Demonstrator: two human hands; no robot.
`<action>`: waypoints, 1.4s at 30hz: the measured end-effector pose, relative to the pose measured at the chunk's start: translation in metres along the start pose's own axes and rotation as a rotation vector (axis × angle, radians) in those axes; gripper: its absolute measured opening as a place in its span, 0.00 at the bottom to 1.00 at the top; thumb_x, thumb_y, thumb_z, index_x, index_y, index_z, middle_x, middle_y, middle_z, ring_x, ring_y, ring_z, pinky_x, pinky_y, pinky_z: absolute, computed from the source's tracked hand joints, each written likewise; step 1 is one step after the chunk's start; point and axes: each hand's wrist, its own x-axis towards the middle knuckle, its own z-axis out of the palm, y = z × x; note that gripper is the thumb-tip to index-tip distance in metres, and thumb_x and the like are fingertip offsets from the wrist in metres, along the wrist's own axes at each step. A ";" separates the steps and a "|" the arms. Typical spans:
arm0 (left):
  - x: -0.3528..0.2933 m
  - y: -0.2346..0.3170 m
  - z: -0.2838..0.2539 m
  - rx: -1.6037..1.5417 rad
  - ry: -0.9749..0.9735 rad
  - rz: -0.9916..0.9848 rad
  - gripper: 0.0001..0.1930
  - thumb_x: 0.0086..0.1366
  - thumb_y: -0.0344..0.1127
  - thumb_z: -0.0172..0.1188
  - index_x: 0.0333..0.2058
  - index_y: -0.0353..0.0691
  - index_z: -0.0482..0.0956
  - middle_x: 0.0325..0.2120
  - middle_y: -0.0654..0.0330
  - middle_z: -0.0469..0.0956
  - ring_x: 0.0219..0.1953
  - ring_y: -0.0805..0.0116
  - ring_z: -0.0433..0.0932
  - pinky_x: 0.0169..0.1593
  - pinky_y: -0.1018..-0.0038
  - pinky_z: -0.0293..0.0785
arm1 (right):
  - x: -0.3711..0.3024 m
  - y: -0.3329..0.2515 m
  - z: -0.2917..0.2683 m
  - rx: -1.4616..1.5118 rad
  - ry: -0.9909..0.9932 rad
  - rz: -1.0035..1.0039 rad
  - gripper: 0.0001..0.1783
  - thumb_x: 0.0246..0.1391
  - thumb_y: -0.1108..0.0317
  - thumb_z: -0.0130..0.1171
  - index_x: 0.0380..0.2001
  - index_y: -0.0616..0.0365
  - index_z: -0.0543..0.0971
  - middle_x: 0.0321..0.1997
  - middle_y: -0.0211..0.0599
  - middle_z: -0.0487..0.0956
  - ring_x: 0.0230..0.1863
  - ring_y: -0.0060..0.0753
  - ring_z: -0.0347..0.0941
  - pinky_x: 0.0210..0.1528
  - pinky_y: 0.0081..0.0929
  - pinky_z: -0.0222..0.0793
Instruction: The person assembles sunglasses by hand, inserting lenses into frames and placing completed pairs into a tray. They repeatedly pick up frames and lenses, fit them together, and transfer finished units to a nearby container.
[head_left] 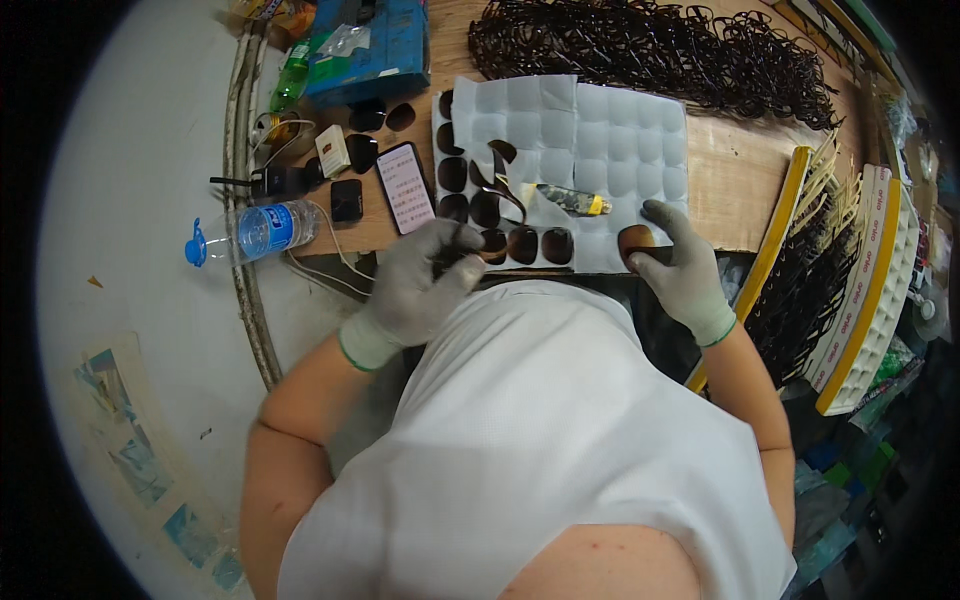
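At the frame's centre right, a brown-tinted sunglass lens (635, 243) lies just left of the gloved right hand (672, 262), which is much the nearer one. The lens is roughly squarish, with its upright axis tilted a little; the thumb overlaps its lower right edge while the forefinger stands apart above. Whether hidden fingers grip it from beneath, I cannot tell.

The gloved left hand (425, 275) curls at the lower left corner of the grey cell tray (640, 130), thumb and forefinger around a dark piece (450, 257); blur leaves unclear whether they pinch it. Between the hands, three dark lenses (522, 245) sit along the tray's bottom row, on the wooden counter (720, 170).
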 end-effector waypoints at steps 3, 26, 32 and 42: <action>-0.009 -0.025 0.014 -0.224 -0.057 -0.012 0.08 0.72 0.28 0.53 0.48 0.33 0.71 0.40 0.59 0.78 0.43 0.75 0.77 0.50 0.74 0.76 | -0.012 -0.060 0.027 0.547 -0.074 0.256 0.30 0.56 0.82 0.60 0.63 0.67 0.68 0.55 0.51 0.78 0.51 0.37 0.80 0.54 0.31 0.79; -0.018 0.045 0.048 -0.197 -0.550 -0.114 0.16 0.74 0.36 0.54 0.54 0.32 0.74 0.37 0.62 0.80 0.37 0.79 0.77 0.39 0.79 0.76 | -0.066 -0.082 0.030 0.916 -0.211 0.115 0.18 0.68 0.63 0.53 0.48 0.68 0.79 0.42 0.37 0.82 0.42 0.25 0.76 0.49 0.26 0.72; -0.020 0.058 0.064 -0.170 -0.568 -0.076 0.19 0.77 0.39 0.47 0.59 0.33 0.70 0.40 0.60 0.79 0.38 0.75 0.77 0.44 0.75 0.76 | -0.058 -0.073 0.007 1.048 -0.302 0.194 0.18 0.66 0.61 0.57 0.47 0.69 0.80 0.44 0.39 0.83 0.44 0.26 0.77 0.49 0.27 0.73; -0.004 0.044 0.091 -0.195 -0.392 -0.015 0.23 0.79 0.44 0.44 0.60 0.30 0.69 0.34 0.59 0.82 0.35 0.78 0.79 0.40 0.79 0.78 | -0.028 -0.069 -0.038 0.799 -0.443 0.223 0.23 0.65 0.59 0.63 0.52 0.69 0.79 0.45 0.41 0.83 0.45 0.27 0.78 0.50 0.26 0.76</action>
